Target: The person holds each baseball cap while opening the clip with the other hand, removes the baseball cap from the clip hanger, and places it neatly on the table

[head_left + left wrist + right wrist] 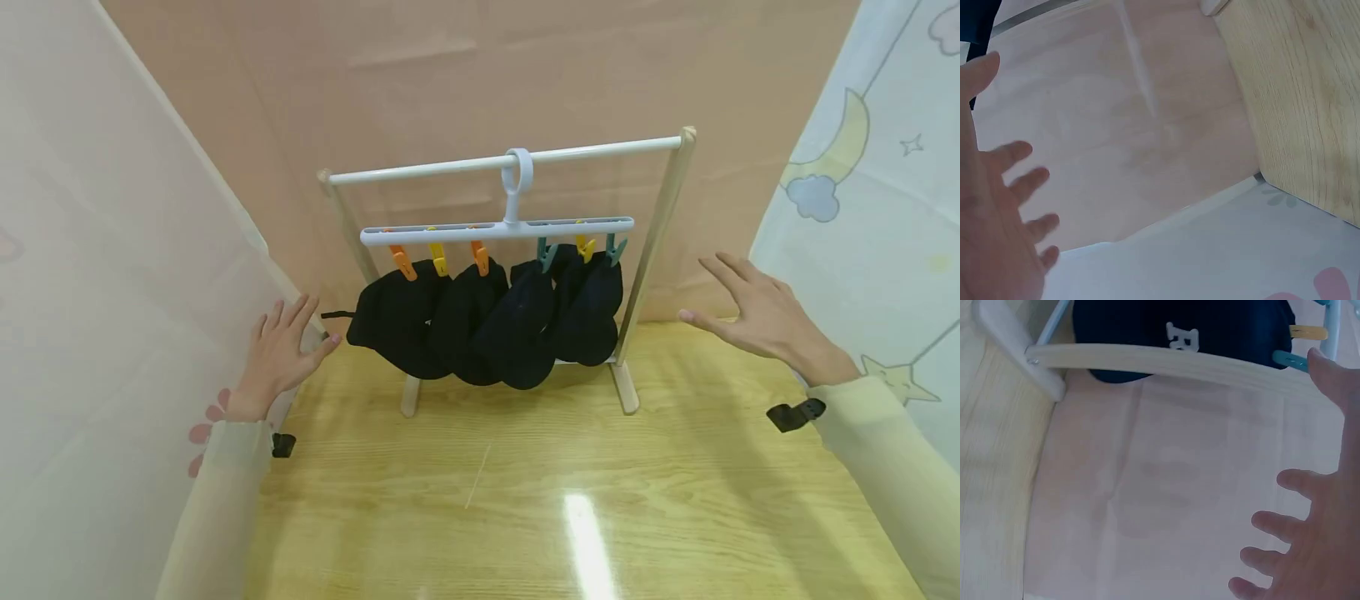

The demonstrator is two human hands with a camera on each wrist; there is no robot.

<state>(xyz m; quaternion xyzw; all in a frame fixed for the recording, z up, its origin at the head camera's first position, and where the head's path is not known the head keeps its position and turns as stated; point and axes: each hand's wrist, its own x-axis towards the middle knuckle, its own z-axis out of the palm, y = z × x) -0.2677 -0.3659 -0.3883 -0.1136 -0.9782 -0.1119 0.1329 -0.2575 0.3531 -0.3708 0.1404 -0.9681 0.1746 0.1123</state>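
Note:
Several dark caps hang in an overlapping row from a pale clip hanger, pinched by orange, yellow and teal clips. A thin black strap sticks out at the row's left end. To the left of the caps, my left hand is raised with fingers spread, holding nothing. My right hand is spread likewise, to the right of the rack and apart from it. In the right wrist view, a white emblem shows on a dark cap behind the rack's wooden post.
The hanger's ring loops over the white rail of a small rack with wooden side posts and feet. It stands on a wood-grain table. A pinkish backdrop rises behind, with patterned white sheets at both sides.

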